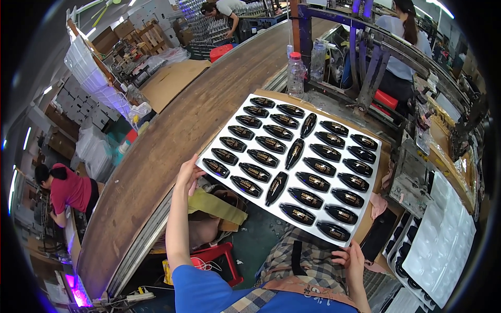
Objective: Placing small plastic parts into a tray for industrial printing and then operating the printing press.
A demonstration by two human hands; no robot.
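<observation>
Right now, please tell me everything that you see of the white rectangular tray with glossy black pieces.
The white rectangular tray is thin, faces up and looks like plastic. It carries rows of glossy black elongated pieces with gold print; three in a middle column are turned lengthwise. The left hand grips its left corner; the right hand touches its near right corner. Brown cardboard shows past its far and right edges.

A white rectangular tray [327, 202] partly hides the brown cardboard sheet [384, 161] beneath. Far right, the top edge crops a person in a pale-blue shirt [401, 65]; far left, shiny racked objects [195, 21] are too small to identify.
</observation>
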